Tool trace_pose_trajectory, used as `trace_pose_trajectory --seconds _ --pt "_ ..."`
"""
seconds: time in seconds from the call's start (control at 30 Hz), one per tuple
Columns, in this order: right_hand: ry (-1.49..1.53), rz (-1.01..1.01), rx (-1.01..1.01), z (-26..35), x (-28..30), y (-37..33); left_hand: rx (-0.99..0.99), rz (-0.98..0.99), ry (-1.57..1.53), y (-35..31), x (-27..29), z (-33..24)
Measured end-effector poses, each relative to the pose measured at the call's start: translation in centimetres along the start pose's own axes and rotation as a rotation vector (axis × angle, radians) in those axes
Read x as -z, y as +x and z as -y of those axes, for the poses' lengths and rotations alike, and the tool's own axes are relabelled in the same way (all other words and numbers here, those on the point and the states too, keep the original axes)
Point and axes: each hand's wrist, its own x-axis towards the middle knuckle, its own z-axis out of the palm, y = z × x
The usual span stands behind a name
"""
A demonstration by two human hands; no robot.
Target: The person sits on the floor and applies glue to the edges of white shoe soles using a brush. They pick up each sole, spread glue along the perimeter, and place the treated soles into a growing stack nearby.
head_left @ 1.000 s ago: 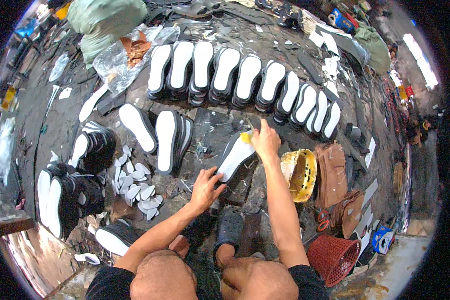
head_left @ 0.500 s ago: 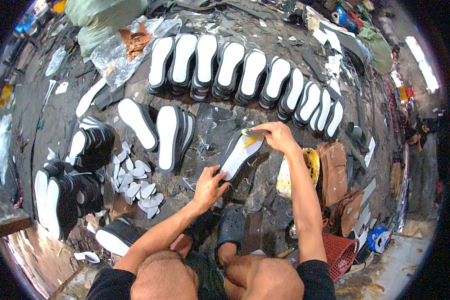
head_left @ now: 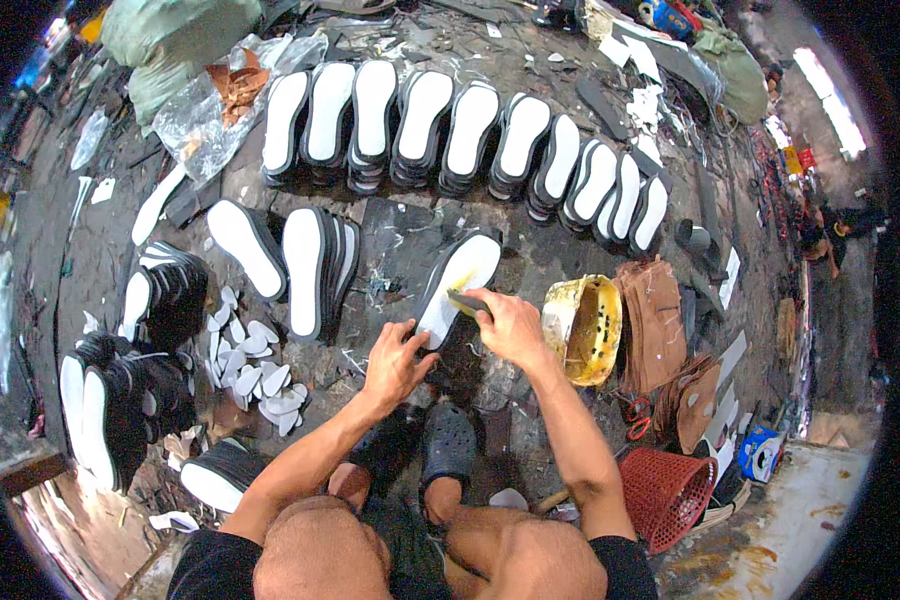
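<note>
In front of me a shoe sole [head_left: 476, 262] with a white top and dark edge lies slanted on a dark board, a yellowish smear of glue on its middle. My left hand [head_left: 400, 362] has its fingertips and thumb closed at the near end of the sole, steadying it. Pinched in my right hand [head_left: 510, 328] is a short, dark glue spreader [head_left: 467, 302], its tip touching the white face near the smear. The yellow-stained glue tub [head_left: 598, 330] stands to the right of my right hand.
A curved row of stacked white-topped soles [head_left: 421, 115] stands beyond. More stacks [head_left: 305, 270] lie left, beside a pile of small pale pieces [head_left: 255, 365]. On the right are brown sheets [head_left: 653, 325], red-handled scissors [head_left: 639, 417] and a red basket [head_left: 667, 495].
My right hand has come down and nearer from the sole's far end to its middle, bringing the spreader along. My left hand stays at the near end. The whole view has shifted slightly.
</note>
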Motion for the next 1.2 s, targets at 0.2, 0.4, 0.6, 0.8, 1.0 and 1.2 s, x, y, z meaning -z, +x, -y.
trace_pose_trajectory --seconds 0.2,0.4,0.6,0.8,1.0,1.2 --pt "0.011 -0.546 -0.013 -0.2 -3.5 0.8 -0.050 -0.030 -0.056 1.5 -1.6 -0.8" --pt "-0.133 -0.399 -0.272 0.7 2.1 4.8 0.011 -0.024 -0.017 0.6 -1.5 0.3" --pt "-0.191 -0.102 0.012 0.3 0.4 7.7 0.046 0.009 0.019 0.7 -0.6 -0.4" --pt "-0.095 -0.063 0.237 3.3 -3.5 0.7 0.191 -0.119 -0.116 -2.2 2.8 -1.1" --pt "-0.200 -0.078 0.258 4.4 -6.1 -6.1 0.211 -0.461 -0.256 1.6 6.3 -0.5" --pt "0.500 -0.494 0.005 5.7 4.8 -11.2 0.048 -0.234 -0.009 1.3 3.8 0.8"
